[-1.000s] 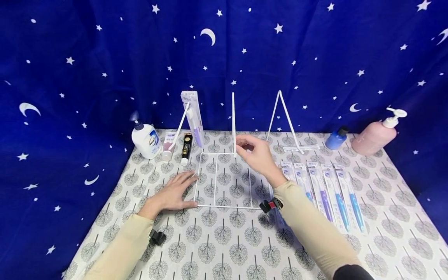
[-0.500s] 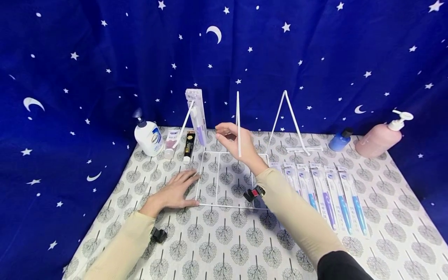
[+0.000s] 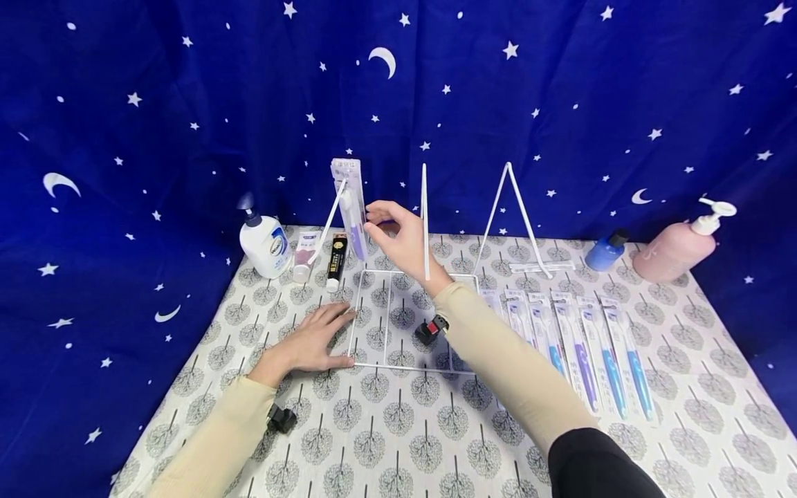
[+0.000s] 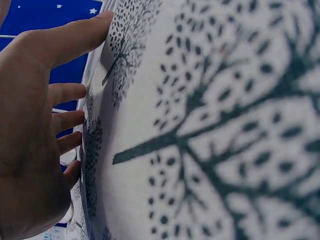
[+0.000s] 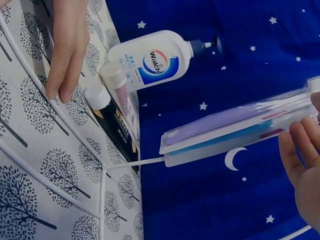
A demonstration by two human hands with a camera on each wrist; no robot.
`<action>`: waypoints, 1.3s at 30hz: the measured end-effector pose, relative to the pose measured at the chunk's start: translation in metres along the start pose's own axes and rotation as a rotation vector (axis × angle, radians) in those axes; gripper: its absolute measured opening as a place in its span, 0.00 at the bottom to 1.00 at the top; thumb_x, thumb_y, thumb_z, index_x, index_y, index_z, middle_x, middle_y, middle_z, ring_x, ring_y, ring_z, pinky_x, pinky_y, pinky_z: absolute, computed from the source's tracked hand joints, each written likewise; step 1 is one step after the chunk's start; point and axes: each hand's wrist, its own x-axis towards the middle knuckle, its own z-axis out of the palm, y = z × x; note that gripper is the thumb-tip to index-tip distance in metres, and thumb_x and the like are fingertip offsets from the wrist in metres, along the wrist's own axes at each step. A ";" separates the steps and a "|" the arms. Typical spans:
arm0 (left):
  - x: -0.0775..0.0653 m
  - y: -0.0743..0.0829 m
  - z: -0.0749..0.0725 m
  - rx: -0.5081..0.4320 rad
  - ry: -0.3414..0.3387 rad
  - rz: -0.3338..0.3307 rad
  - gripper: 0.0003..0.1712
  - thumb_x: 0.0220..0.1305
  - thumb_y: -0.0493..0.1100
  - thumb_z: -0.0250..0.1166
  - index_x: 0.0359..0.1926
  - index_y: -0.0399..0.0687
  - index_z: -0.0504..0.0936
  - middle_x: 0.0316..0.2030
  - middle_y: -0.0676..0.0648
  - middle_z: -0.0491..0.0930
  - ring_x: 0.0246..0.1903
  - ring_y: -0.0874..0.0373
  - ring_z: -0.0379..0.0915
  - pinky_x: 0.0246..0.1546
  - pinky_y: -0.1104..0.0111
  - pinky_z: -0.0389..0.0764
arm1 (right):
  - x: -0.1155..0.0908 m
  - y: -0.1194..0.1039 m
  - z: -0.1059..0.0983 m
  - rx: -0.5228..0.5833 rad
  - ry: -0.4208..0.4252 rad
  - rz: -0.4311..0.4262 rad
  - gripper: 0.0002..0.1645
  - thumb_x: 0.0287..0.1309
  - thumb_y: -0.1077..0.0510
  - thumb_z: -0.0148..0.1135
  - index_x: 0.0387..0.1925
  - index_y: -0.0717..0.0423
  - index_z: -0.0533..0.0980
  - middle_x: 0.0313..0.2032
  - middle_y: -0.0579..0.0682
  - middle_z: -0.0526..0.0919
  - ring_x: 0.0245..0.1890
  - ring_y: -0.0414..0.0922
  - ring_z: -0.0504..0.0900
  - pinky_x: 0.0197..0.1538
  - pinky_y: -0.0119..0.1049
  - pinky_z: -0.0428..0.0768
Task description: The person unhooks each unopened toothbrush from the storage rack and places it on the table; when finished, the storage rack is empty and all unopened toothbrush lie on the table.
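Note:
My left hand (image 3: 310,340) lies spread on the tablecloth, fingertips at the left wire of a white wire rack (image 3: 411,367); the left wrist view shows its fingers fairly straight. Packaged toothbrushes (image 3: 351,211) hang at the rack's left prong, one with a purple handle (image 5: 220,122) and one with a blue handle (image 5: 225,136). Just right of them is my right hand (image 3: 401,238), thumb and fingers apart, behind the middle prong (image 3: 425,207). In the right wrist view its fingers (image 5: 303,140) overlap the end of the packages.
A white pump bottle (image 3: 266,247), a pale tube (image 3: 304,256) and a black tube (image 3: 337,261) are at the left. Several packaged toothbrushes (image 3: 582,360) lie in a row at right. Behind them stand a right prong (image 3: 525,214), a blue bottle (image 3: 602,254) and a pink pump bottle (image 3: 672,250).
My right hand has moved left from the middle prong to beside the hanging toothbrushes. The left hand keeps its place on the rack's edge. The view has shifted slightly.

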 end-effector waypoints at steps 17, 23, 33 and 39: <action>0.000 -0.001 0.002 0.021 -0.038 -0.032 0.55 0.46 0.76 0.55 0.70 0.57 0.50 0.71 0.48 0.43 0.69 0.47 0.39 0.66 0.46 0.48 | 0.008 0.019 0.016 -0.023 0.053 -0.007 0.14 0.52 0.67 0.62 0.43 0.64 0.75 0.35 0.60 0.82 0.37 0.51 0.80 0.43 0.43 0.82; 0.000 -0.002 0.002 0.017 -0.023 -0.028 0.55 0.46 0.75 0.56 0.70 0.57 0.50 0.71 0.47 0.44 0.69 0.47 0.40 0.66 0.46 0.49 | 0.012 0.041 0.025 -0.062 0.078 0.002 0.14 0.52 0.60 0.64 0.43 0.55 0.76 0.33 0.50 0.83 0.35 0.41 0.81 0.40 0.33 0.82; 0.002 -0.001 0.002 0.019 -0.034 -0.032 0.55 0.46 0.75 0.56 0.70 0.56 0.51 0.71 0.48 0.43 0.69 0.47 0.40 0.66 0.46 0.49 | 0.011 0.045 0.029 -0.091 0.089 -0.003 0.14 0.53 0.59 0.62 0.44 0.55 0.77 0.33 0.50 0.84 0.36 0.41 0.81 0.40 0.33 0.82; 0.001 -0.002 0.004 0.019 -0.022 -0.017 0.55 0.46 0.75 0.55 0.70 0.55 0.50 0.71 0.47 0.44 0.69 0.47 0.40 0.66 0.47 0.49 | 0.010 0.044 0.032 -0.098 0.103 -0.012 0.14 0.52 0.61 0.63 0.43 0.56 0.78 0.31 0.50 0.84 0.32 0.41 0.81 0.34 0.34 0.82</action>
